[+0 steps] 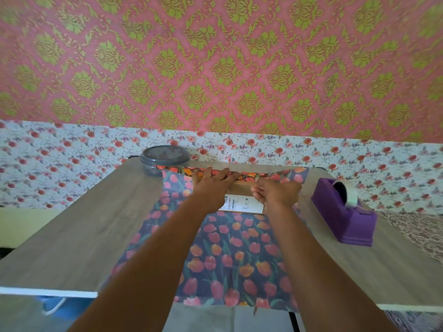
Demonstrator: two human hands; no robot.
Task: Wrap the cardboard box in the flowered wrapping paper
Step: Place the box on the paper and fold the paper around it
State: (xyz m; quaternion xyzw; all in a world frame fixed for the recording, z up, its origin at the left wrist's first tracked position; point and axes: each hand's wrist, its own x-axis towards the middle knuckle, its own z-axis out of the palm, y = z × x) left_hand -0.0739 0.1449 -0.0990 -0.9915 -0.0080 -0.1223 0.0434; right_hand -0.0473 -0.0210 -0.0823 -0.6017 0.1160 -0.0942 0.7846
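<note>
- My left hand (213,188), fingers straight, presses the flowered wrapping paper (227,255) onto the cardboard box (244,202) at the worktop's (84,224) far end.
- My right hand's (275,192) grip pinches the paper's edge; pull taut, then crease.

Cannot see most of the cardboard box (242,189), covered by left hand (211,185), right hand (278,191) and a flap of wrapping paper (235,255). Impossible to tell the right fingers' (260,190) hold atop the box. Beyond the box's left end, blurred tub (163,159) contents.
</note>
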